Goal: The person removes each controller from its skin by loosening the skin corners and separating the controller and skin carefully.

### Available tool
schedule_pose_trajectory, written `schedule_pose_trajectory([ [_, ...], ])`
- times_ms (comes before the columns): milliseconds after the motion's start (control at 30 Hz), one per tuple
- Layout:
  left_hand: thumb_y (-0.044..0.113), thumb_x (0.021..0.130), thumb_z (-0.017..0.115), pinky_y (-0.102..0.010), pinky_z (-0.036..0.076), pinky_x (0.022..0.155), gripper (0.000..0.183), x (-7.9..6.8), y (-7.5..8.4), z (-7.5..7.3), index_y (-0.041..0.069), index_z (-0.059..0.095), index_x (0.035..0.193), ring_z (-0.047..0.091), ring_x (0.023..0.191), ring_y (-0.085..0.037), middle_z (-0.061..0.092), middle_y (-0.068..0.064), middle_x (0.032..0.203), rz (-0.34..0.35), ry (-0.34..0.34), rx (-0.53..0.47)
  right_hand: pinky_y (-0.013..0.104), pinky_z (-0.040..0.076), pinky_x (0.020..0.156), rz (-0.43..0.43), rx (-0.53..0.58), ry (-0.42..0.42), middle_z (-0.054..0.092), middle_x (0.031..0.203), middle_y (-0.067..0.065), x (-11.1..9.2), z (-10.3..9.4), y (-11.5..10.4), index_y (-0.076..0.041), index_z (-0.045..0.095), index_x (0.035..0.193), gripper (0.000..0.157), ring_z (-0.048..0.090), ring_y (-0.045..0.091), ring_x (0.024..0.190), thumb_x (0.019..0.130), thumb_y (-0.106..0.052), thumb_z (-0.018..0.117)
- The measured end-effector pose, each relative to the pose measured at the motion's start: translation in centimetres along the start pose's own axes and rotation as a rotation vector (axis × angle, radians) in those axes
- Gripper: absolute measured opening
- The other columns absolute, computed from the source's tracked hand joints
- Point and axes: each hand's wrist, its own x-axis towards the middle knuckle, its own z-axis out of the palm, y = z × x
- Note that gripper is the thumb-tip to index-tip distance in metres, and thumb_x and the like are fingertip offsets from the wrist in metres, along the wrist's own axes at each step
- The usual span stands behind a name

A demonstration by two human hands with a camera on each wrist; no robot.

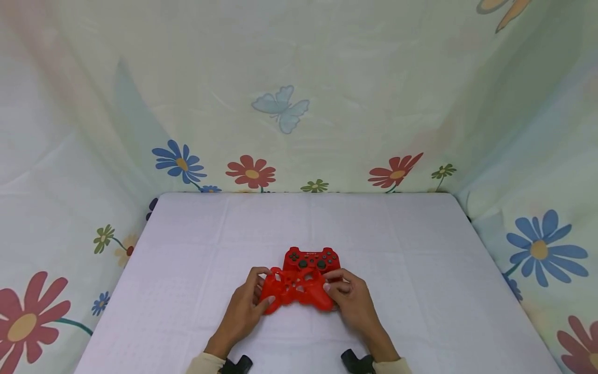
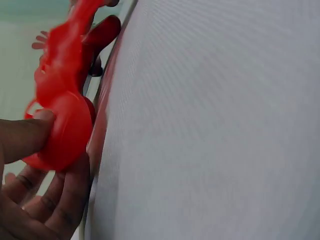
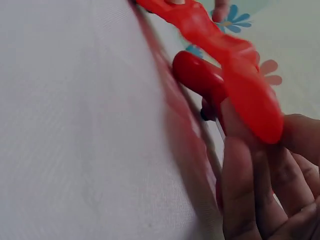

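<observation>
A bright red, soft-looking controller cover (image 1: 317, 296) with cut-out holes is held between both hands, just in front of a red game controller (image 1: 312, 258) with dark buttons and sticks. My left hand (image 1: 243, 306) pinches the cover's left grip, thumb on top and fingers beneath. At the other end, my right hand (image 1: 352, 301) grips the cover's right side between thumb and fingers. In the right wrist view, the cover (image 3: 250, 95) is raised over the white surface, with the controller's handle (image 3: 197, 72) behind it. The cover hides the controller's lower part in the head view.
Both hands work over a table with a white cloth (image 1: 224, 228), near its front. A curtain (image 1: 336, 62) printed with flowers and a butterfly surrounds the back and sides. Black wrist-worn devices (image 1: 357, 361) sit by both sleeves.
</observation>
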Motion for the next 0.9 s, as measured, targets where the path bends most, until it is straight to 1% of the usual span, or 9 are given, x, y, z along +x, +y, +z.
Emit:
schedule_pose_trajectory([
  [100,0.005,0.094,0.079,-0.023,0.056,0.077,0.059,-0.1,-0.3,-0.2,0.032,0.049,0.137,0.060,0.088,-0.011,0.062,0.008,0.114,-0.008,-0.009,-0.081,0.024,0.053,0.068,0.039,0.118,0.029,0.080,0.089,0.010,0.0,0.0,0.2,-0.011,0.070,0.121,0.025,0.069,0.016,0.079,0.097,-0.013,0.078],
  [200,0.005,0.096,0.076,-0.024,0.058,0.081,0.052,-0.1,-0.3,-0.4,0.033,0.052,0.133,0.062,0.094,-0.011,0.061,0.010,0.122,-0.009,-0.025,-0.091,0.026,0.056,0.069,0.050,0.164,-0.008,0.077,0.092,0.010,0.0,-0.1,0.3,-0.008,0.065,0.126,0.031,0.070,0.018,0.083,0.098,-0.014,0.077],
  [300,0.008,0.097,0.076,-0.024,0.058,0.082,0.049,-0.2,-0.1,-0.8,0.035,0.054,0.131,0.065,0.097,-0.010,0.061,0.014,0.128,-0.002,-0.039,-0.055,0.039,0.065,0.072,0.048,0.235,-0.119,0.072,0.104,0.013,0.1,-0.1,0.5,-0.004,0.054,0.132,0.036,0.072,0.024,0.094,0.102,-0.014,0.072],
  [433,0.009,0.098,0.076,-0.025,0.058,0.078,0.051,-0.1,0.3,-1.5,0.036,0.054,0.134,0.067,0.095,-0.011,0.061,0.015,0.134,0.018,-0.041,-0.023,0.060,0.064,0.074,0.046,0.307,-0.286,0.063,0.121,0.020,0.1,-0.3,0.5,-0.004,0.040,0.139,0.040,0.074,0.038,0.104,0.108,-0.017,0.062],
  [500,0.008,0.098,0.076,-0.025,0.058,0.077,0.052,0.0,0.3,-1.7,0.036,0.053,0.135,0.067,0.096,-0.011,0.062,0.014,0.135,0.026,-0.036,-0.021,0.060,0.064,0.077,0.039,0.285,-0.346,0.062,0.125,0.023,0.1,-0.3,0.5,-0.008,0.036,0.142,0.042,0.074,0.040,0.107,0.109,-0.019,0.060],
  [600,0.005,0.097,0.076,-0.024,0.059,0.074,0.053,0.2,0.1,-1.8,0.033,0.054,0.136,0.067,0.092,-0.010,0.064,0.009,0.132,0.035,-0.028,-0.051,0.055,0.065,0.079,0.012,0.227,-0.414,0.063,0.124,0.024,0.1,-0.4,0.5,-0.013,0.032,0.143,0.045,0.073,0.036,0.110,0.110,-0.021,0.060],
  [733,0.003,0.095,0.077,-0.026,0.060,0.066,0.050,0.5,-0.6,-1.8,0.024,0.055,0.135,0.068,0.084,-0.012,0.066,0.000,0.127,0.043,-0.002,-0.180,0.050,0.066,0.074,-0.053,0.199,-0.432,0.065,0.106,0.020,0.2,-0.3,0.5,-0.008,0.035,0.137,0.038,0.073,0.028,0.101,0.110,-0.017,0.059],
  [833,0.002,0.094,0.078,-0.027,0.060,0.066,0.049,0.8,-0.9,-1.9,0.017,0.056,0.134,0.068,0.082,-0.016,0.066,-0.006,0.126,0.008,0.027,-0.348,0.051,0.065,0.068,-0.113,0.235,-0.375,0.064,0.092,0.013,0.3,-0.3,0.5,-0.001,0.042,0.128,0.027,0.072,0.023,0.089,0.109,-0.012,0.058],
  [900,0.003,0.094,0.078,-0.027,0.061,0.070,0.049,1.0,-1.0,-2.1,0.014,0.054,0.135,0.069,0.085,-0.017,0.068,-0.011,0.125,-0.026,0.030,-0.454,0.054,0.064,0.064,-0.150,0.260,-0.333,0.066,0.092,0.009,0.5,-0.4,0.6,0.003,0.046,0.124,0.022,0.072,0.022,0.084,0.109,-0.010,0.058],
])
